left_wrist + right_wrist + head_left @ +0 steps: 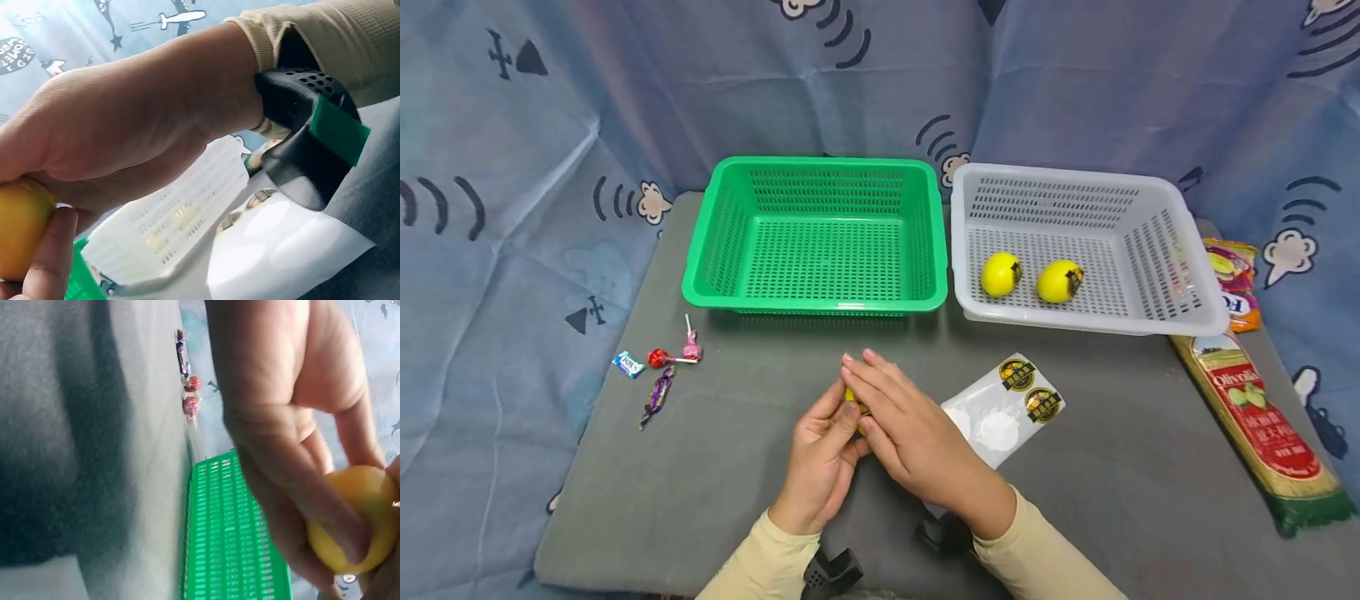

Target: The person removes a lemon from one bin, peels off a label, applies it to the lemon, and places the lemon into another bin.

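In the head view my left hand (823,462) holds a yellow lemon (850,394), its thumb on the near side. My right hand (917,425) lies over the lemon with long, straight fingers and hides most of it. A bit of a dark label shows on the fruit between the hands. The right wrist view shows the left fingers curled round the lemon (369,494). A white sheet (997,432) bearing two black and gold round stickers lies partly under the right forearm.
Behind the hands stands a green basket (815,304). The white basket (1090,321) beside it holds two stickered lemons (1060,281). Wrapped candies (658,393) and lollipops (692,343) lie at left. A pasta bag (1270,425) and a snack packet (1236,283) lie at right.
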A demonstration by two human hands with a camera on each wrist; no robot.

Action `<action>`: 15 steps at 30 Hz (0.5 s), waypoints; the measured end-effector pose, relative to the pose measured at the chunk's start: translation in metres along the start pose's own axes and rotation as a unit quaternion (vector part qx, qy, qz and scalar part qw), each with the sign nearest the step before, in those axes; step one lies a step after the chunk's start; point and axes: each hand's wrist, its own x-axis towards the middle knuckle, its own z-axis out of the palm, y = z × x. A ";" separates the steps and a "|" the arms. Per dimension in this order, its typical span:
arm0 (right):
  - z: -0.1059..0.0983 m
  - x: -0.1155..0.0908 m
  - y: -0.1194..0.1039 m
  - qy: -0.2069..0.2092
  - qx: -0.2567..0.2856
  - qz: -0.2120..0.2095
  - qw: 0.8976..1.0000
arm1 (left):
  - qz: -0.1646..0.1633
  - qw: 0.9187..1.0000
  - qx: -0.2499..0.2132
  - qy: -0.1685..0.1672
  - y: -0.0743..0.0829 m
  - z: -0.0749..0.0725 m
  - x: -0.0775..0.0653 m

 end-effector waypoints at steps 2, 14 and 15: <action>0.001 -0.001 0.000 -0.005 -0.003 0.023 1.000 | -0.005 1.000 0.006 0.006 0.000 0.000 0.000; -0.025 -0.002 0.001 -0.089 0.051 0.205 0.973 | -0.032 0.996 0.075 0.023 0.010 0.001 0.001; -0.027 -0.003 0.001 -0.074 0.062 0.184 0.978 | -0.033 0.996 0.077 0.020 0.010 0.002 0.002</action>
